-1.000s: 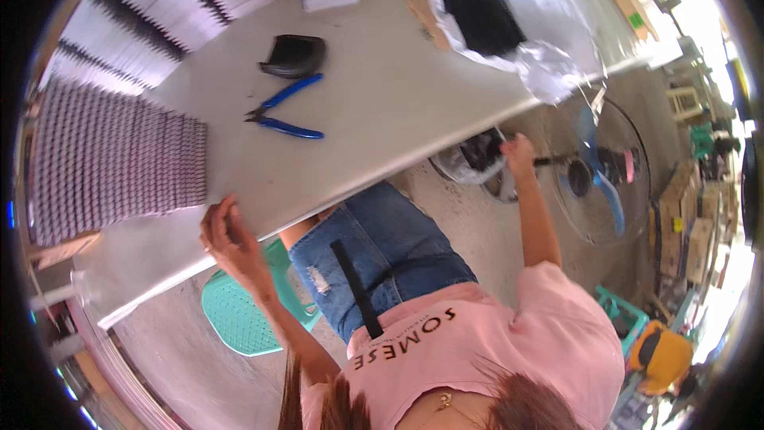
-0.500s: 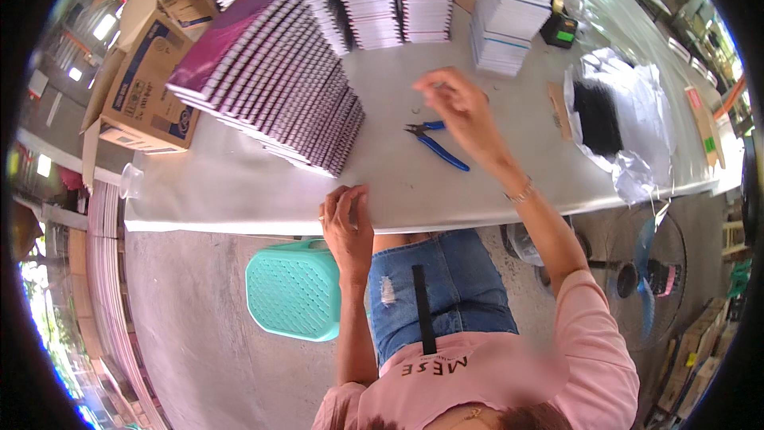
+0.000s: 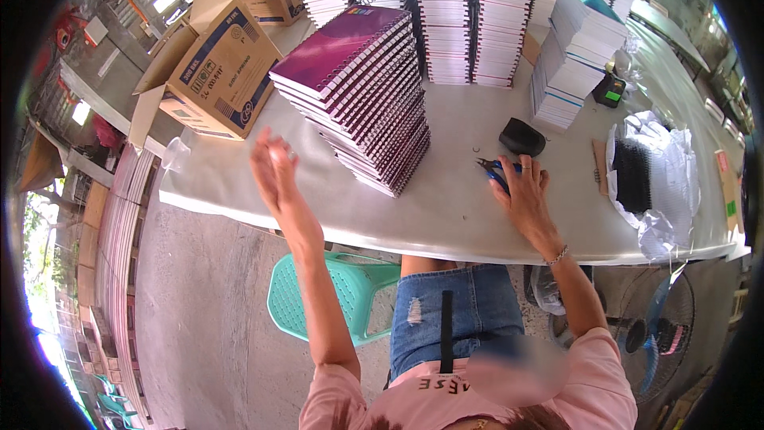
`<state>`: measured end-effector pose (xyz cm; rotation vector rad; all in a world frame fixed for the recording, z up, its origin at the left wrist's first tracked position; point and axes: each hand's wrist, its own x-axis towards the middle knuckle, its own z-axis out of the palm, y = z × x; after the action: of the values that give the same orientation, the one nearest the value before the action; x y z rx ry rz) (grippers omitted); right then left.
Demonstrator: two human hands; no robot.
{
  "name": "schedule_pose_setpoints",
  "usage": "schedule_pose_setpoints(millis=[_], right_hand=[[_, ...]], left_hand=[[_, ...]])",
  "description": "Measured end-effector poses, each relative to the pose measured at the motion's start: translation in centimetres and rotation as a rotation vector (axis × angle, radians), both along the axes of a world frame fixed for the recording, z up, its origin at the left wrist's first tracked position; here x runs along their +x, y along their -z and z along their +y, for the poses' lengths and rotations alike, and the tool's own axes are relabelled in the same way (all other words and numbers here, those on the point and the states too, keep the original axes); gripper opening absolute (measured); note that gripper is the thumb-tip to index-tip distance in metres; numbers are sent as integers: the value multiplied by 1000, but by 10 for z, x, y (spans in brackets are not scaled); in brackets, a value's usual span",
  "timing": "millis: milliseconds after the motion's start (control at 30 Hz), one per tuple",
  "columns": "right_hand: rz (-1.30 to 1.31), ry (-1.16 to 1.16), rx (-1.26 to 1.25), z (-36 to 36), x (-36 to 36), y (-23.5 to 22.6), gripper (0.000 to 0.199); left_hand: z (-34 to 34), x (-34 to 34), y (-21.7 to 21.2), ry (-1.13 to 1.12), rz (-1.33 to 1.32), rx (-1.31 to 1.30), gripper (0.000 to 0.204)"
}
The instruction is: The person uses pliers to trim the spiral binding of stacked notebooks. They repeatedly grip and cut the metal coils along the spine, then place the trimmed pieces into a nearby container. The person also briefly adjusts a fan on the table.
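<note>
My right hand [image 3: 527, 195] is on the table, its fingers closed around the blue handles of small cutting pliers [image 3: 495, 177]. The dark jaws of the pliers point left. Just beyond them is a black rounded object [image 3: 522, 138] whose kind I cannot make out. My left hand [image 3: 276, 171] is raised near the table's left part, fingers extended and no object visible in it. Between the hands, slightly farther off, rises a tall, leaning stack of spiral-bound notebooks [image 3: 370, 95] with a purple cover on top.
An open cardboard box [image 3: 219, 72] stands at the left. More notebook stacks [image 3: 446, 28] line the back, beside a pile of white-edged books [image 3: 569, 68]. Black binding coils [image 3: 633, 175] lie in white wrapping at the right. A green stool [image 3: 318, 295] and a fan [image 3: 656, 330] are below the table edge.
The view has shifted, showing more of the table's back. My left hand has moved up and left from the table edge. My right hand has come down onto the pliers; the black object now shows.
</note>
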<state>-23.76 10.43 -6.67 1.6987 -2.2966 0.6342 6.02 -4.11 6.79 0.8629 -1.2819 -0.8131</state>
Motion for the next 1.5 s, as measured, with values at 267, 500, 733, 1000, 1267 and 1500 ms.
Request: schedule_pose_setpoints(millis=[267,500,733,1000,1267,1500], right_hand=[[-427,-302,-366,-27,39,-105,45],[-253,-504,-685,-49,110,-163,53],[-88,-391,-756,-66,126,-157,59],[-84,-362,-761,-74,127,-154,47],[-806,-587,-464,-56,124,-177,34],[-172,-350,-699,-61,124,-159,53]], left_hand=[[-29,-24,-70,146,123,-17,88],[-31,-43,-76,155,55,-22,72],[-31,-51,-73,257,189,-47,48],[-39,-52,-65,272,83,-81,55],[-26,-54,-74,284,145,-8,47],[-28,-56,-74,247,152,-18,43]])
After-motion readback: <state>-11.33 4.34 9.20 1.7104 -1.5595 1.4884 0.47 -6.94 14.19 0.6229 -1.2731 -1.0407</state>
